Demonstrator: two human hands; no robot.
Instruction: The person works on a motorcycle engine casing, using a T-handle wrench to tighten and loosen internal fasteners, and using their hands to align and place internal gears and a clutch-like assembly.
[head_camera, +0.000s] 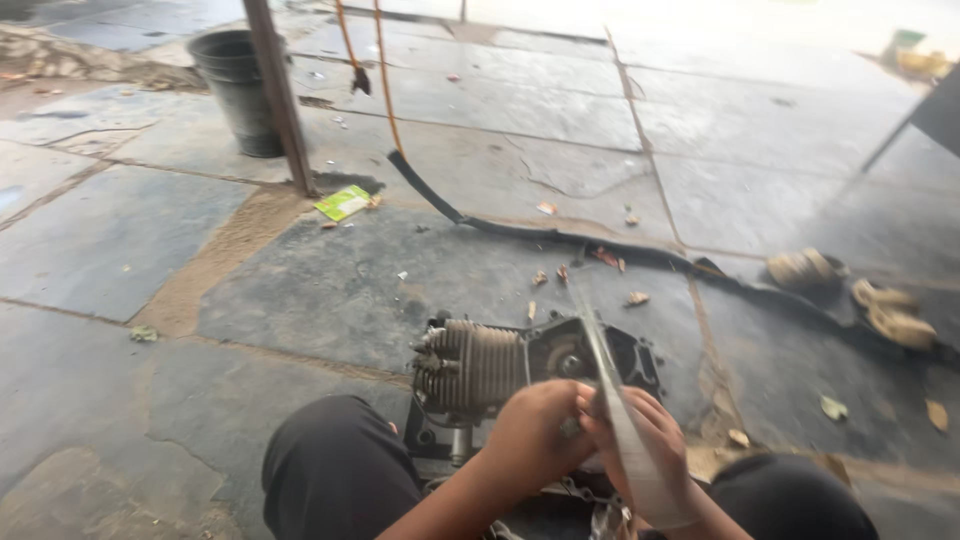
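Both hands' grip clenched on flat strip (620, 420): left hand (535, 435), right hand (650, 445); engine (480, 365) just beyond; open floor (110, 240) left.

left hand (535, 435) hides engine (500, 365) base | strip (625, 430) motion-blurred | knees cropped

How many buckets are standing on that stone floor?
1. A dark bucket stands at the upper left, just left of a leaning pole. Others could sit outside the view.
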